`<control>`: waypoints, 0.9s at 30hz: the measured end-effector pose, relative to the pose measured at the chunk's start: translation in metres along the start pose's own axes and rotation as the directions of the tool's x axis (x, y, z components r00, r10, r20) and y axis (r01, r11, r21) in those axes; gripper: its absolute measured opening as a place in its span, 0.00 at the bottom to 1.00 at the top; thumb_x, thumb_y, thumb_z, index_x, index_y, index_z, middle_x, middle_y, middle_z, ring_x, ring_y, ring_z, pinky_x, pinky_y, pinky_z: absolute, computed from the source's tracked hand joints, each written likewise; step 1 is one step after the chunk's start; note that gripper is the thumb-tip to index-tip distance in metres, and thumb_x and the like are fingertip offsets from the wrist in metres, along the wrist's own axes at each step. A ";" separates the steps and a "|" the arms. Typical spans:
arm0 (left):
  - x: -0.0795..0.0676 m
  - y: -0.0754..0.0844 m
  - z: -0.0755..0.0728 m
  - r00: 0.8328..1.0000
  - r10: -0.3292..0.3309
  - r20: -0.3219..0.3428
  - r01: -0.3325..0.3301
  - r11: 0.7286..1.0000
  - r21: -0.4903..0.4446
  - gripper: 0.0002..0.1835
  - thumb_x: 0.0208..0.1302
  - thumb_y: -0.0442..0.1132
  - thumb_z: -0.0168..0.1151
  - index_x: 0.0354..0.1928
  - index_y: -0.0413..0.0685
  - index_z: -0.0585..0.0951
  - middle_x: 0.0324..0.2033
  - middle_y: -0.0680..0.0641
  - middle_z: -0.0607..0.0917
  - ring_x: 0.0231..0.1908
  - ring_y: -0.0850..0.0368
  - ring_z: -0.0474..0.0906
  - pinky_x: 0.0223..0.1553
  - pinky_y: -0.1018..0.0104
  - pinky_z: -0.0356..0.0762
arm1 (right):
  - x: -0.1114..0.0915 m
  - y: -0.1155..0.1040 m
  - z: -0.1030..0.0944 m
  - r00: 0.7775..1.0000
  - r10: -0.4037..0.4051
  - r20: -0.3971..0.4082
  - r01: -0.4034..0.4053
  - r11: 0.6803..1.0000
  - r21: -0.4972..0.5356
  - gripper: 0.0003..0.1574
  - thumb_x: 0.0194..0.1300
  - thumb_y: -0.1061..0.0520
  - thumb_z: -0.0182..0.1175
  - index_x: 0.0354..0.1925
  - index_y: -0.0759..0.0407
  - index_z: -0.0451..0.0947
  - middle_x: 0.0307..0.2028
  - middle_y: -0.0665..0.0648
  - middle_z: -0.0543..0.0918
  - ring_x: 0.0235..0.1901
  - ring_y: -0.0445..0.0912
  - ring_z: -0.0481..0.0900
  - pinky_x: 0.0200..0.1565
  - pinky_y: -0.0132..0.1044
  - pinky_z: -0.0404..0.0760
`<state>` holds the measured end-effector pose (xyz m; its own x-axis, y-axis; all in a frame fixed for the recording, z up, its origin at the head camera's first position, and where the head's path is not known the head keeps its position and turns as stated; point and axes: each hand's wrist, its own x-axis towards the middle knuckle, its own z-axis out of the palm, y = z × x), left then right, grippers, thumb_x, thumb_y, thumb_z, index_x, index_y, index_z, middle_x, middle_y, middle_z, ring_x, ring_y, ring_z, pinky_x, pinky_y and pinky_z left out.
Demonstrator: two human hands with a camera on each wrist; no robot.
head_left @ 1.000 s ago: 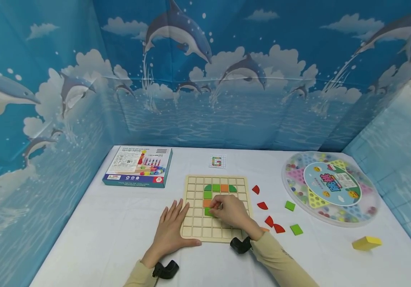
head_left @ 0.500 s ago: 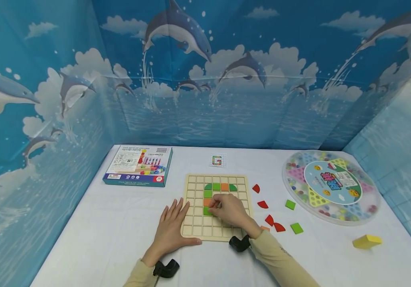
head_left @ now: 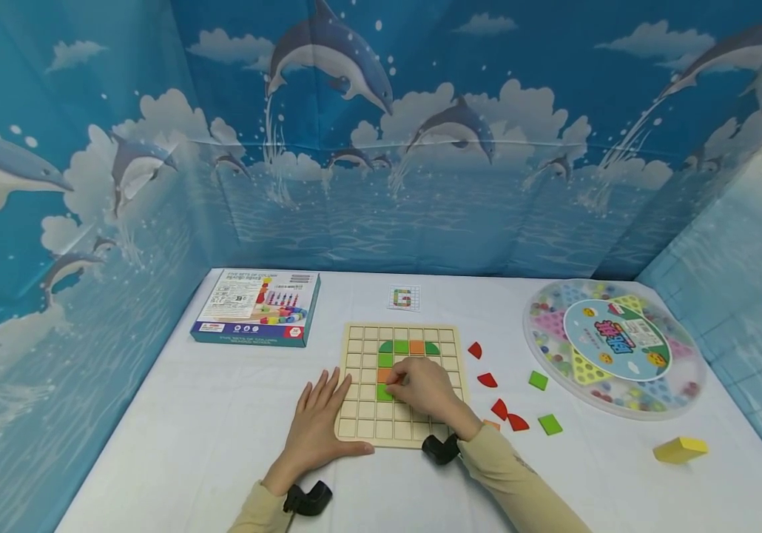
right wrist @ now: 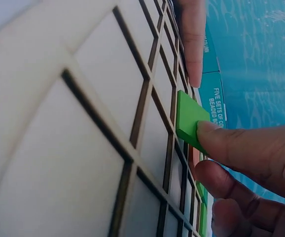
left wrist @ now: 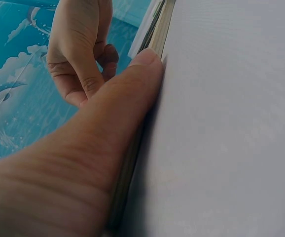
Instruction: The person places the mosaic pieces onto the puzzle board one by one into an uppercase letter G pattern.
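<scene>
Resting at the left of the board (head_left: 364,411): left hand (head_left: 317,418), fingers spread apart, thumb on the near edge; good bracing. Green tile (right wrist: 189,117), near side of the orange tile (head_left: 382,374), pinched in right hand (head_left: 427,389); best squared to its cell, then pressed flat. Right wrist view shows the tile's thickness; head view doesn't, but gives the pattern card (head_left: 404,298).
</scene>
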<state>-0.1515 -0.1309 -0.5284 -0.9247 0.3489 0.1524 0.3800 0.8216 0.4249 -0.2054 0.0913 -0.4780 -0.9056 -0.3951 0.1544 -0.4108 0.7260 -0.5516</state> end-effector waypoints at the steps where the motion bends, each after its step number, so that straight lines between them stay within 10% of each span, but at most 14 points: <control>1: 0.000 0.000 0.000 1.000 0.000 0.001 0.000 1.000 0.000 0.63 0.38 0.77 0.63 0.73 0.47 0.57 0.72 0.43 0.53 0.71 0.45 0.41 0.67 0.45 0.37 | 0.001 -0.001 0.000 1.000 0.007 0.005 -0.007 1.000 -0.001 0.09 0.53 0.56 0.72 0.21 0.47 0.81 0.22 0.41 0.77 0.23 0.37 0.72 0.24 0.33 0.71; 14: -0.002 -0.002 0.002 1.000 -0.007 0.006 0.007 1.000 -0.017 0.65 0.37 0.78 0.62 0.73 0.48 0.56 0.72 0.43 0.52 0.71 0.45 0.40 0.67 0.47 0.36 | -0.002 -0.002 -0.010 0.991 -0.015 0.133 0.016 1.000 -0.011 0.02 0.57 0.56 0.69 0.29 0.50 0.85 0.24 0.41 0.78 0.23 0.36 0.71 0.24 0.33 0.71; 27: -0.001 -0.001 0.001 1.000 0.015 -0.012 -0.015 1.000 -0.023 0.64 0.36 0.76 0.65 0.73 0.46 0.57 0.72 0.42 0.53 0.71 0.44 0.41 0.67 0.46 0.36 | -0.040 0.060 -0.078 0.989 0.132 0.064 -0.131 0.991 -0.027 0.04 0.59 0.55 0.67 0.34 0.53 0.85 0.27 0.43 0.80 0.21 0.38 0.70 0.22 0.34 0.70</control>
<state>-0.1510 -0.1312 -0.5295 -0.9191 0.3555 0.1698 0.3934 0.8056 0.4429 -0.2018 0.1947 -0.4537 -0.9433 -0.3309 0.0273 -0.2917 0.7863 -0.5446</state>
